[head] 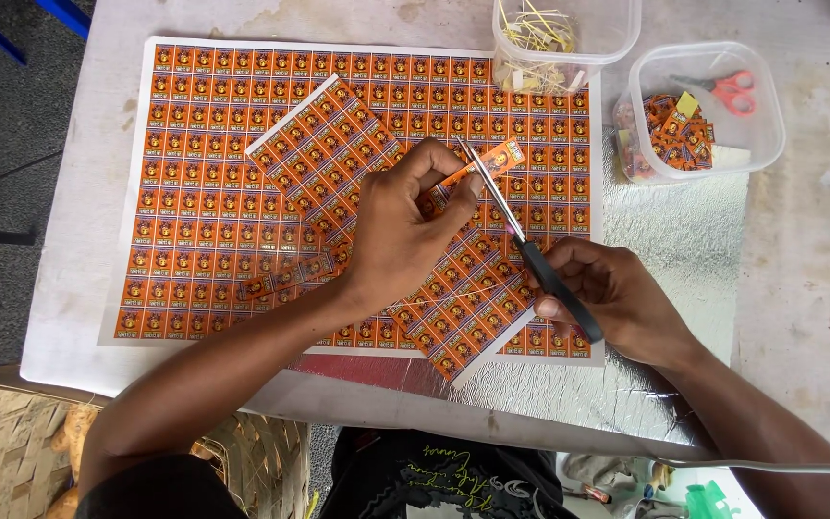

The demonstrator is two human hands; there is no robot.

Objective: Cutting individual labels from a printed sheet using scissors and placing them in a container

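My left hand (405, 226) pinches a narrow strip of orange printed labels (485, 165) above the table. My right hand (617, 298) grips black-handled scissors (528, 252), whose open blades cross the strip near its free end. Under both hands lies a smaller cut sheet of the same labels (324, 154), tilted, on top of a large uncut sheet of orange labels (213, 192) that covers much of the white table (790, 288).
A clear tub (756, 144) at the back right holds cut orange labels and red-handled scissors (734, 91). Another clear tub (617, 29) behind it holds thin yellow paper trimmings. Silver foil (665, 240) lies under the sheet's right edge. A woven basket (12, 442) stands below left.
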